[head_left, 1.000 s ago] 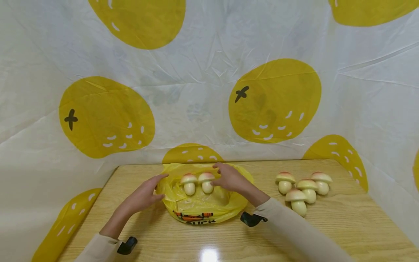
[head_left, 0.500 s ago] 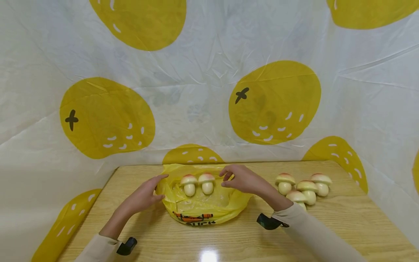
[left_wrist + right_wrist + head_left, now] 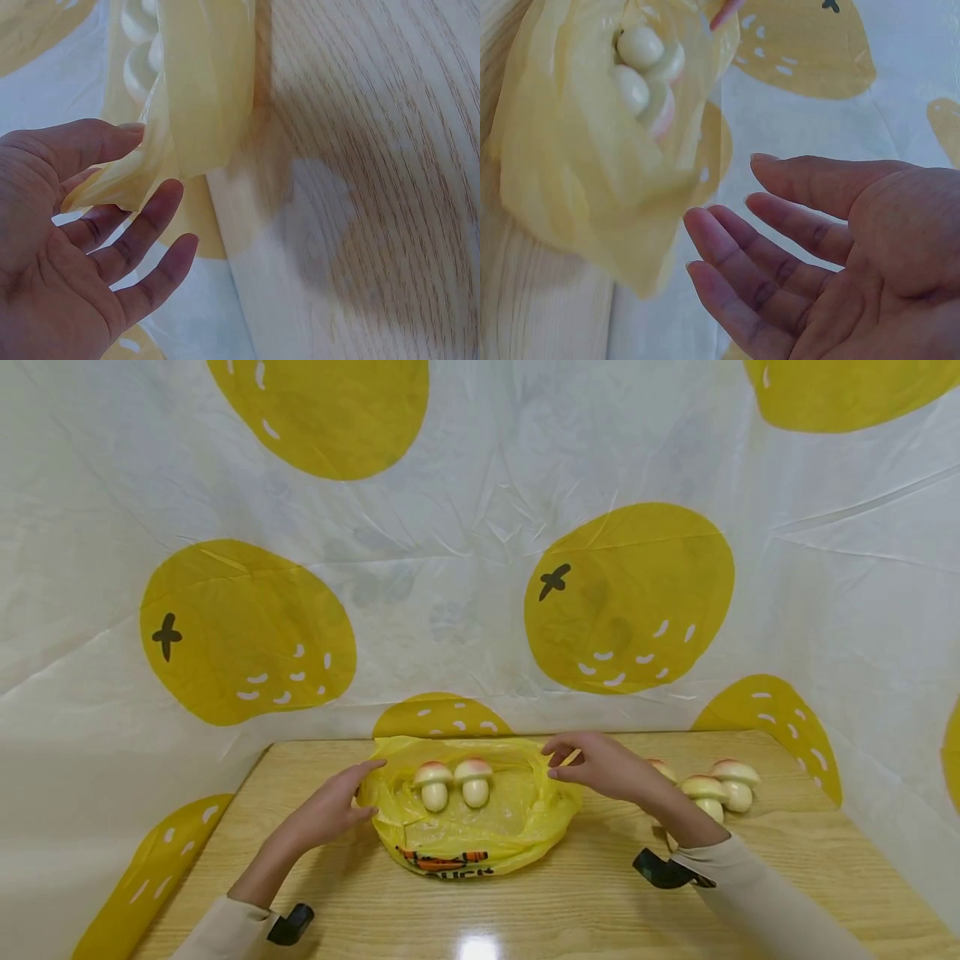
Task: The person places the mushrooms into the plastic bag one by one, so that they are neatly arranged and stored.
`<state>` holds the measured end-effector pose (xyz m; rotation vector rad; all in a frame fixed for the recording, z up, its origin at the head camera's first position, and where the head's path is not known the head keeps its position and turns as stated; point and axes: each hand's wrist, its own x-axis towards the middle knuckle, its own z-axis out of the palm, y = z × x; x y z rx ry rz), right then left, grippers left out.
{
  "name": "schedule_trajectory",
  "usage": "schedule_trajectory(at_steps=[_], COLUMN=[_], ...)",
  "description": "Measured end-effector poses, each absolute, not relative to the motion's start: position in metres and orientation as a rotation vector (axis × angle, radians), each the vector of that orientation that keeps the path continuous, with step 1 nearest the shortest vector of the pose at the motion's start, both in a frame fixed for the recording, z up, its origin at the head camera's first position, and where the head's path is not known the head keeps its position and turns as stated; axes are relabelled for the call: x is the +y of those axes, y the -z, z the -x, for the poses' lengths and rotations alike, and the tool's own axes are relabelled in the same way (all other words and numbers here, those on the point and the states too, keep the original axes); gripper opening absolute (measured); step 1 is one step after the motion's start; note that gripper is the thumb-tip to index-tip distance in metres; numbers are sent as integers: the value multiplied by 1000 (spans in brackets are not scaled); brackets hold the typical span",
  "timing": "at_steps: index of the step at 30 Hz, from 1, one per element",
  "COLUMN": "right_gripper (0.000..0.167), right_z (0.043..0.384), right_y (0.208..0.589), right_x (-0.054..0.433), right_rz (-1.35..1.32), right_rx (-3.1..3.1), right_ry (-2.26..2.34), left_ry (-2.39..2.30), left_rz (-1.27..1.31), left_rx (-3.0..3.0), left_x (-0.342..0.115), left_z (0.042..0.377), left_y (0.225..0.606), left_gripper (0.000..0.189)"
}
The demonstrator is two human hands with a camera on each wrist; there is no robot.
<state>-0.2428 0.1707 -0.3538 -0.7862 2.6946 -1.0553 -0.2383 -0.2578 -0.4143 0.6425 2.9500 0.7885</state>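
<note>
A yellow plastic bag lies spread on the table, its mouth held wide. Side by side in it rest two toy mushrooms with cream stems and red-tinted caps. My left hand holds the bag's left edge; in the left wrist view the thumb lies on one side of the thin plastic and the index finger behind it. At the bag's right rim hovers my right hand. The right wrist view shows its fingers loosely bent, apart from the plastic, with nothing between them.
Several more toy mushrooms are grouped on the right of the wooden table, partly covered by my right forearm. A white cloth with yellow fruit prints hangs behind and at both sides.
My right hand has drawn away from the right-hand mushroom in the bag and moved right to the bag's rim. The left hand and both mushrooms in the bag have stayed put.
</note>
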Motion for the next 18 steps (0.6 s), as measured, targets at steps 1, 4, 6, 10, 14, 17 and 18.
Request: schedule_trajectory(at_steps=[1, 4, 6, 10, 14, 17, 18], right_gripper=[34, 36, 39, 44, 49, 54, 55], right_z=[243, 245, 248, 252, 253, 254, 254], right_y=[354, 357, 359, 363, 365, 366, 366], right_x=[175, 188, 197, 214, 229, 239, 242], right_rz=[779, 759, 744, 656, 570, 553, 546], right_rx=[2698, 2705, 2708, 2687, 2664, 2659, 2658], right_ry=[1059, 1072, 1085, 1144, 1200, 1226, 1231], left_ry=[-788, -785, -787, -795, -797, -802, -803], left_rz=[-644, -648, -648, -646, -654, -656, -657], left_rx=[2950, 2953, 2952, 2949, 2949, 2950, 2950], left_x=[-258, -258, -259, -259, -259, -259, -259], left_z=[238, 238, 238, 238, 238, 238, 238], left_y=[414, 415, 415, 416, 417, 416, 416], left_gripper=[71, 72, 72, 72, 72, 71, 71])
